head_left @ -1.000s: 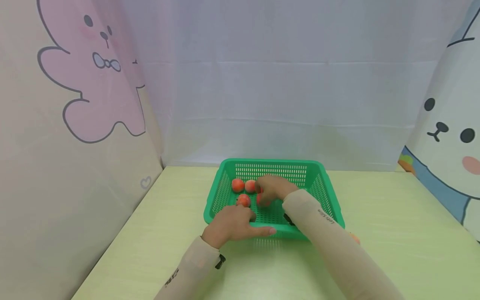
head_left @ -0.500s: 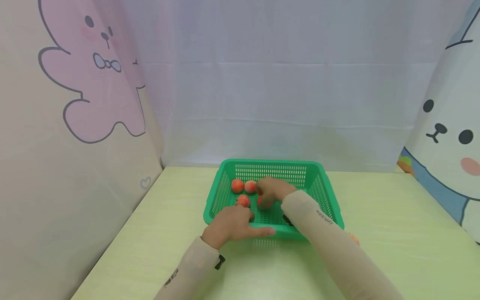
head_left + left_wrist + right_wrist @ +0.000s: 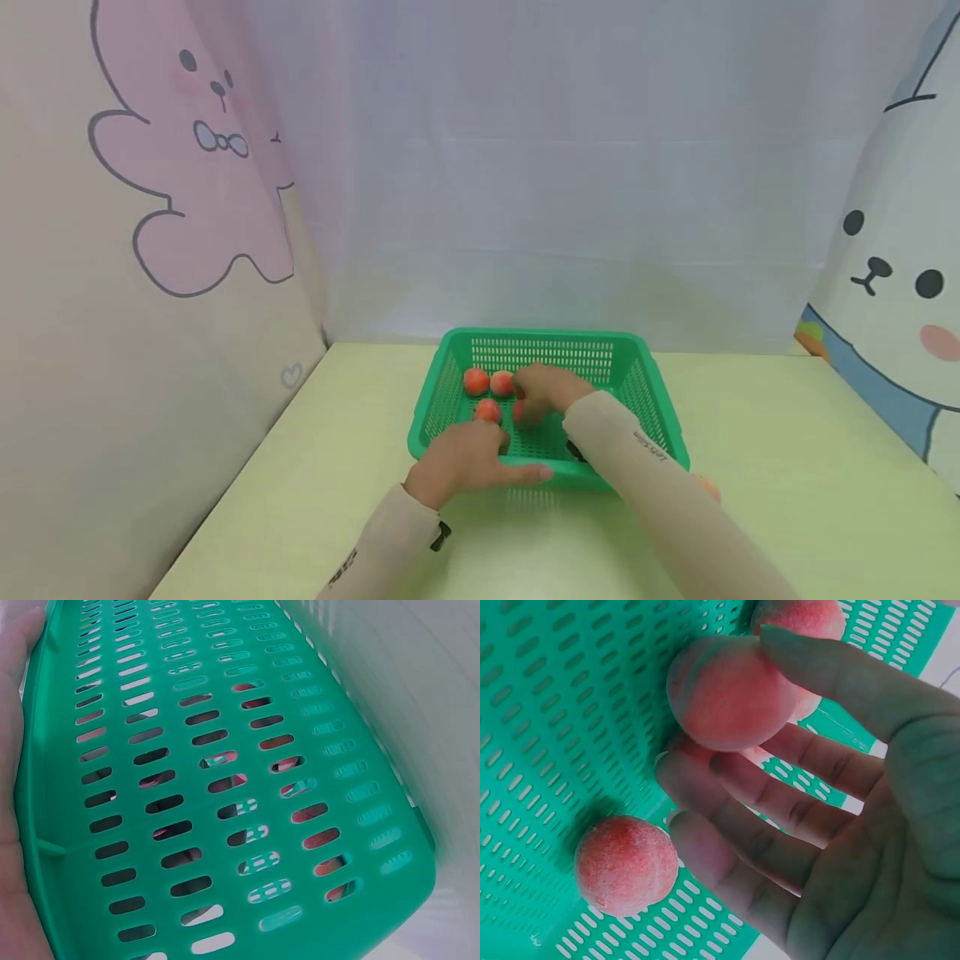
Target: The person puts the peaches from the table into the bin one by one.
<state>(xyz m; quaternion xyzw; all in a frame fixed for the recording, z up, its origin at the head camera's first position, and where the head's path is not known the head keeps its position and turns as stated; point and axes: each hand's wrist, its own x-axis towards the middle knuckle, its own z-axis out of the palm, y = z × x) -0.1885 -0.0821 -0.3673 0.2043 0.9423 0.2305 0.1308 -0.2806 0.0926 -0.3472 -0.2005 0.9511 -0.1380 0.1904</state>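
A green slatted plastic basket [image 3: 555, 475] stands on the table with several red-pink peaches inside. My left hand [image 3: 468, 458] grips its near rim, fingers bent over into the basket and thumb stretched along the outside; in the left wrist view the hand [image 3: 11, 787] lies along the rim. My right hand [image 3: 551, 387] reaches down into the basket and holds a peach [image 3: 731, 694] between thumb and fingers. Another peach [image 3: 626, 866] lies apart on the basket floor. To the left of the right hand sit a red peach [image 3: 476, 382], a paler peach [image 3: 502, 383] and a nearer peach [image 3: 488, 411].
Outside the basket's near right corner, an orange-coloured fruit [image 3: 707, 488] lies on the pale yellow-green table [image 3: 787, 467], partly hidden by the right sleeve. A white curtain [image 3: 562, 208] hangs behind, and a printed sheet [image 3: 195, 350] hangs at the left.
The whole head view has shifted slightly downward. Both hands keep nearly the same places at the basket, and the other peaches have not visibly moved.
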